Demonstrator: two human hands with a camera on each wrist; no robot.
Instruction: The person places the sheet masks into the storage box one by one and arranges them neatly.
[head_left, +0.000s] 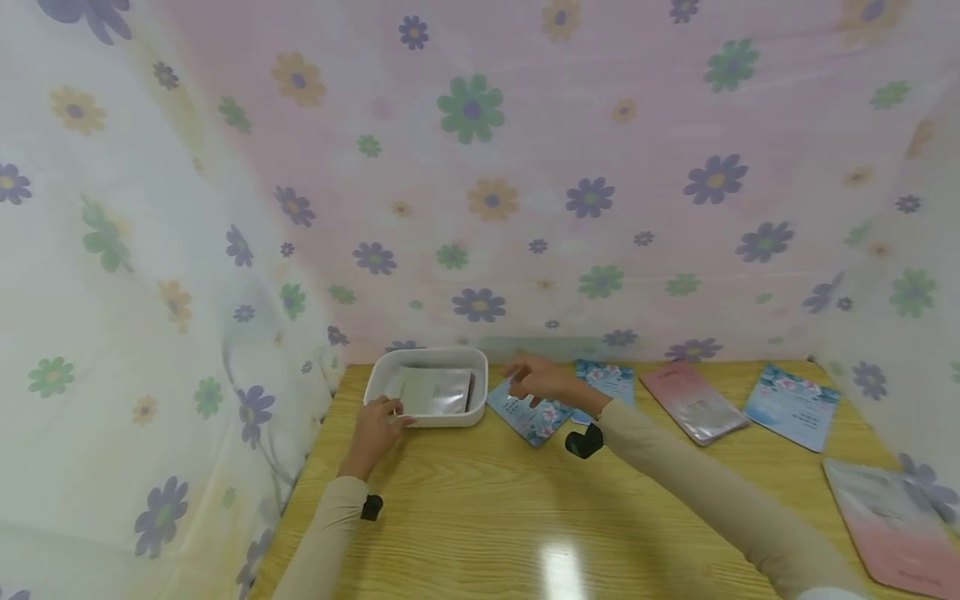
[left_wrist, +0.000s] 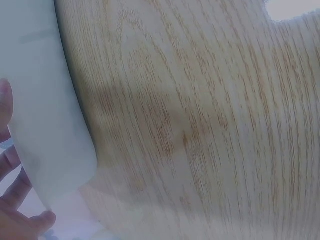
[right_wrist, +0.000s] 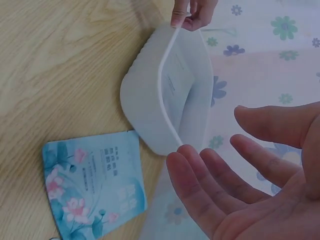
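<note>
A white plastic bin stands at the back left of the table with a pale sachet lying inside. My left hand pinches the bin's front left rim, thumb outside and fingers over the edge; the right wrist view shows this left hand at the far end of the rim. Just right of the bin, my right hand hovers above a blue flower-printed sachet. Its fingers are loosely bent and hold nothing. That blue sachet lies flat beside the bin.
Further right lie another blue sachet, a pink one and a blue one. A larger pink and silver sachet is at the right edge. Flower-printed curtains enclose the wooden table.
</note>
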